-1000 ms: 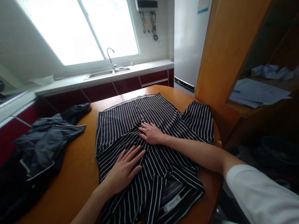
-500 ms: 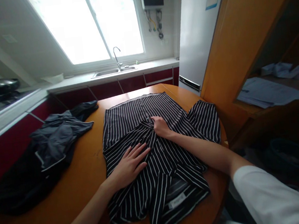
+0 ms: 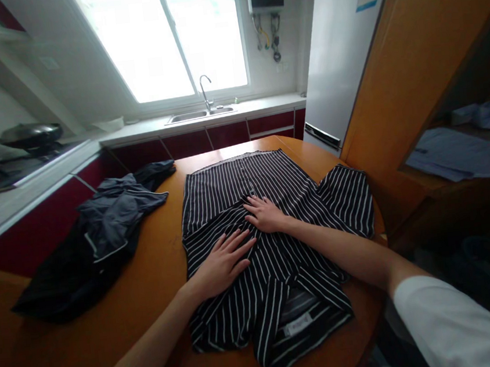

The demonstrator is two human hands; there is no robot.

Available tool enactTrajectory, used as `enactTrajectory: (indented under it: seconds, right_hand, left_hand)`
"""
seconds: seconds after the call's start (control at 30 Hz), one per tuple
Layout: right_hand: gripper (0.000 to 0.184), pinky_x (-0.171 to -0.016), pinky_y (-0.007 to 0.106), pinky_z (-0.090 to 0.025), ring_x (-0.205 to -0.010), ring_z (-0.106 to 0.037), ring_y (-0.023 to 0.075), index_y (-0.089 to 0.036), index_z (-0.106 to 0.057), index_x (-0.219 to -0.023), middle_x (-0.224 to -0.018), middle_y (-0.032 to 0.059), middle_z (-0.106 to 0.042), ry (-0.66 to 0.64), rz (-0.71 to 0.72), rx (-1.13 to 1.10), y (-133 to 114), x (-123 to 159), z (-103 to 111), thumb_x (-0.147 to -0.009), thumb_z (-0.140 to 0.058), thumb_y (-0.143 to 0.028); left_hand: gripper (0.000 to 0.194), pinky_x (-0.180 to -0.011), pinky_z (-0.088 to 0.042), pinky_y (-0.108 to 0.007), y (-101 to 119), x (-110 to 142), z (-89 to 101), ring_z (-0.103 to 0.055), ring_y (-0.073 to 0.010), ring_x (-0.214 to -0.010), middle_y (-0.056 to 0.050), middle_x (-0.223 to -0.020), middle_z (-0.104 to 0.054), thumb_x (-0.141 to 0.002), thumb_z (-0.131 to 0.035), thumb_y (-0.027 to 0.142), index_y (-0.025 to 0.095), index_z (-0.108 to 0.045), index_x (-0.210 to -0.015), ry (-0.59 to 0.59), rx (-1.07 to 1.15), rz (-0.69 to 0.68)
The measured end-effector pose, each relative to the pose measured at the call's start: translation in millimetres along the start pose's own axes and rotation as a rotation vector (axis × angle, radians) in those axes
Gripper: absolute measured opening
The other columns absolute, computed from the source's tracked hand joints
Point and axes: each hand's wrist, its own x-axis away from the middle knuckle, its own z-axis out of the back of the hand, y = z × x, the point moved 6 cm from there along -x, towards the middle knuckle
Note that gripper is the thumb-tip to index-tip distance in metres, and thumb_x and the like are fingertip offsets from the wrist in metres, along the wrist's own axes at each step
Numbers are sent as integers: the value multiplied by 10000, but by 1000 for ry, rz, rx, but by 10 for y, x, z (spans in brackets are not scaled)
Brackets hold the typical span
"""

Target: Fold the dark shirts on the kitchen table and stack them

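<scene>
A black shirt with white stripes (image 3: 288,179) lies spread on the wooden table (image 3: 162,309), its collar and white label toward me. Its left-hand sleeve is folded across the front, while the other sleeve sticks out to the right. My left hand (image 3: 224,261) rests flat on the folded sleeve with its fingers apart. Just beyond and to the right, my right hand (image 3: 265,213) lies palm down on the middle of the shirt near a button, fingers outstretched. Neither hand grips anything.
Dark grey and black clothes (image 3: 112,212) lie heaped at the table's left side. Beyond stands a counter with a sink (image 3: 189,117); a wok (image 3: 30,135) sits on the stove at left. A fridge (image 3: 340,51) and wooden cabinet (image 3: 412,72) rise at right.
My right hand closed on the cloth near the button half a second ago and is now flat again. My left hand stays on the sleeve. The view has swung left.
</scene>
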Motion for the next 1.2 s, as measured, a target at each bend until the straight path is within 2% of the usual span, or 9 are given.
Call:
enactTrajectory:
  seconds: [0.17, 0.3, 0.4, 0.5, 0.63, 0.83, 0.97, 1.07, 1.2]
  right_hand:
    - [576, -1226, 528, -154, -1536, -201, 281, -191, -427, -1536, -1652, 118, -269, -90, -62, 79, -7, 22, -15, -1036, -352, -466]
    - [575, -1228, 508, -150, -1536, -200, 267, -199, -419, -1541, -1653, 107, -271, -97, -72, 90, -3, 17, -7, -1038, -339, -467]
    - [572, -1228, 500, -151, -1538, -195, 256, -212, -414, -1544, -1656, 96, -267, -100, -72, 98, 2, 18, -24, -1038, -341, -469]
    - [567, -1225, 504, -155, -1536, -200, 262, -210, -422, -1539, -1655, 99, -269, -105, -75, 107, 4, 33, -44, -1039, -339, -464]
    - [563, -1221, 513, -170, -1532, -213, 275, -196, -433, -1533, -1649, 114, -281, -95, -61, 114, 17, 48, -68, -1039, -340, -449]
    - [551, -1217, 532, -184, -1528, -227, 284, -214, -451, -1523, -1639, 114, -306, -75, -49, 106, 92, 36, -140, -1031, -364, -447]
    - [521, -1213, 539, -199, -1524, -244, 279, -223, -470, -1509, -1631, 107, -326, -60, -47, 97, 97, 36, -139, -1031, -374, -406]
    - [506, -1222, 531, -185, -1520, -256, 274, -159, -489, -1493, -1617, 137, -349, 42, -44, 99, 15, 63, -7, -1020, -362, -287]
    - [510, -1254, 459, -137, -1536, -210, 210, -169, -471, -1508, -1620, 88, -356, 139, 187, 36, -307, 162, 178, -1021, -344, -253]
  left_hand:
    - [519, -1231, -241, -518, -19, -18, 92, -296, -240, -1510, -17, -1621, -360, -1068, -336, 467, 343, -326, -1572, 69, 36, 38]
    - [520, -1229, -228, -545, -242, -18, 157, -284, -256, -1514, -46, -1598, -402, -1068, -306, 458, 282, -395, -1549, 219, -26, 234]
    - [553, -1205, -205, -628, -426, 17, 50, -221, -326, -1530, -50, -1630, -335, -1049, -326, 509, 285, -401, -1548, 159, -75, 392]
    - [572, -1199, -198, -642, -487, 61, -43, -195, -342, -1534, -21, -1656, -271, -1038, -320, 552, 325, -372, -1560, 69, -65, 443]
    - [575, -1220, -148, -620, -542, 119, 18, -157, -313, -1547, -15, -1660, -268, -1040, -287, 575, 342, -365, -1560, 79, -65, 477]
    - [604, -1185, -179, -664, -823, 243, 71, -190, -390, -1526, -79, -1664, -245, -1035, -282, 591, 315, -365, -1565, 56, -8, 634]
    - [606, -1181, -106, -701, -825, 248, 84, -162, -397, -1531, -86, -1663, -245, -1032, -281, 595, 316, -373, -1562, 83, -16, 642]
    - [575, -1207, -38, -668, -734, 209, 141, -147, -368, -1541, -95, -1648, -288, -1039, -320, 541, 272, -429, -1535, 146, -86, 602]
    - [551, -1248, -116, -552, -577, 108, 148, -142, -278, -1553, -70, -1658, -273, -1060, -299, 460, 238, -380, -1558, 182, -70, 438]
